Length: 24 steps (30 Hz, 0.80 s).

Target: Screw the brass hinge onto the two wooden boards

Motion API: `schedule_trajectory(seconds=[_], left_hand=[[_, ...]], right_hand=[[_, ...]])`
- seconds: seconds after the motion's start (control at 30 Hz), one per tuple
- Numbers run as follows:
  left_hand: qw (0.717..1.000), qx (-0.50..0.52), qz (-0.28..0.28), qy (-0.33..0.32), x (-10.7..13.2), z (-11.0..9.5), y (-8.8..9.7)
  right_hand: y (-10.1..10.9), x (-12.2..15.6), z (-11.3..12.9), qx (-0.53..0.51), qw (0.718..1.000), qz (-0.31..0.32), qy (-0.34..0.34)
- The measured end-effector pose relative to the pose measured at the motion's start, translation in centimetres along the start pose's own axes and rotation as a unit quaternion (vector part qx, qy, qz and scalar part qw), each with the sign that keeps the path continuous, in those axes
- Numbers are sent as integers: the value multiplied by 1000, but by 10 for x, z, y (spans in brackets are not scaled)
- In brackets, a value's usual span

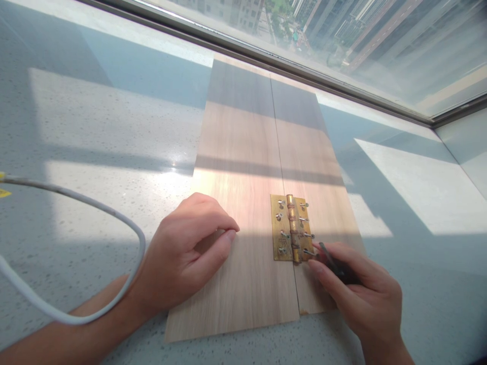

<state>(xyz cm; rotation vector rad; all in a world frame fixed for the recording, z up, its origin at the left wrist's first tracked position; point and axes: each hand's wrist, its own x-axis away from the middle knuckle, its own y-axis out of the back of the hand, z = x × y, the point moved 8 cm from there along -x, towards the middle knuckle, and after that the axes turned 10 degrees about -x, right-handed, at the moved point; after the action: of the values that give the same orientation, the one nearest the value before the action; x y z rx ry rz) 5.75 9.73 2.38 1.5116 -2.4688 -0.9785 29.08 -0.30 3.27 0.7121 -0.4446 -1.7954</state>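
A brass hinge (279, 228) lies unfolded across the seam between two pale wooden boards. Several silver screws (303, 219) stand up at a tilt from the holes in both leaves. At the lower right screw, my right hand (365, 289) is closed around a dark-handled screwdriver (333, 263); most of its handle is hidden by the fingers. The screwdriver's tip points at this screw, though I cannot tell whether they touch. My left hand (194, 248) rests on the wider left board (243, 289), thumb and forefinger pinched together, with nothing visible between them.
The narrower right board (304, 137) lies against the left one on a speckled light countertop (114, 121). A white cable (140, 243) loops over my left forearm. Behind the boards runs a window frame (182, 28). Sunlight and shadow bands cross the surfaces.
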Motion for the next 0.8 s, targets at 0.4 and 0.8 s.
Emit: schedule_trajectory(seconds=[0.4,0.8], left_hand=[[1000,1,0,0,-1,1,-1],[1000,1,0,-2,-1,0,0]], right_hand=[[-1,-1,-4,-32,998,-8,-60],[14,1,-29,17,990,4,-141]])
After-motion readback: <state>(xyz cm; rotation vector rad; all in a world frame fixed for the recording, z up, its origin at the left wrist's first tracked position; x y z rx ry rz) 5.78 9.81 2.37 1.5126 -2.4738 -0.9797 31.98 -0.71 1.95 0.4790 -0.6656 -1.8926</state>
